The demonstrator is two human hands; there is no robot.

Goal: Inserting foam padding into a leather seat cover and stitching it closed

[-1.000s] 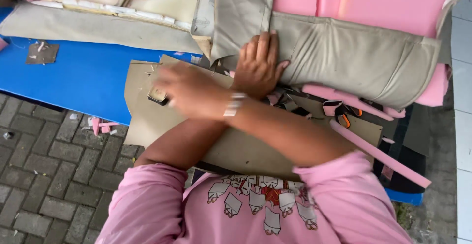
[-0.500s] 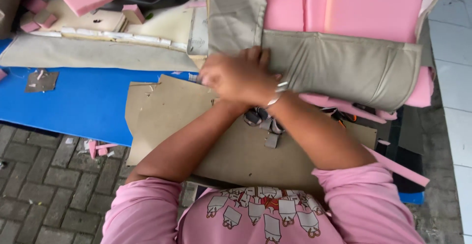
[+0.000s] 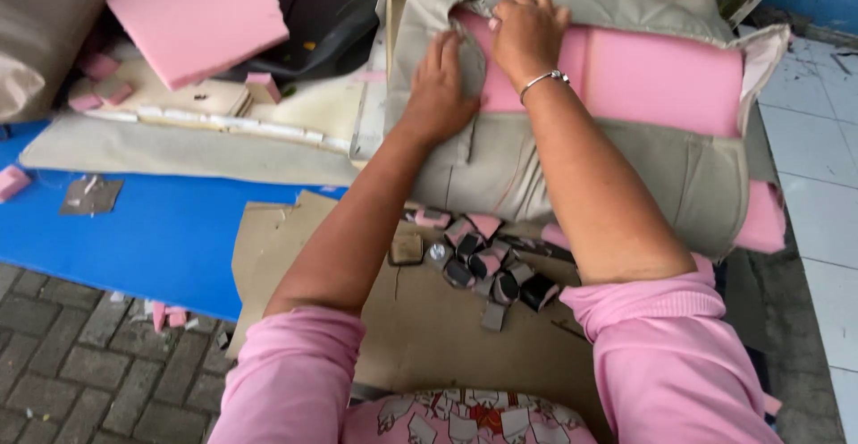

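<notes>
At the far left a blue sheet (image 3: 152, 238) covers the table, with a small grey scrap (image 3: 89, 195) lying on it and a pink foam offcut (image 3: 12, 181) at its left edge. Behind it lies a long beige fabric strip (image 3: 179, 151), and above that a loose pink foam slab (image 3: 198, 16) rests tilted on a dark surface, with 3 small pink foam blocks (image 3: 100, 82) near its lower left corner. A brown cardboard sheet (image 3: 429, 328) lies in front of the person, overlapping the blue sheet; on it sits a cluster of small grey, pink and black cut pieces (image 3: 487, 265).

The beige fabric cover (image 3: 500, 171) works as a sleeve holding a thick pink foam pad (image 3: 661, 82). The pad's long axis runs left to right, its right end poking out of the cover's lower right corner, and the cover's opening faces up and away from the person.

The left hand (image 3: 440, 86) lies palm down on the cover beside the opening, its fingers curled over the fabric edge. The right hand (image 3: 527, 28), with a silver bracelet (image 3: 545, 77) on the wrist, is just right of it, fingers bent and gripping the cover's rim where it meets the foam. The 2 hands are just beside each other, and both arms wear pink sleeves (image 3: 666, 346).

At the far right, pale floor tiles (image 3: 822, 140) show.
</notes>
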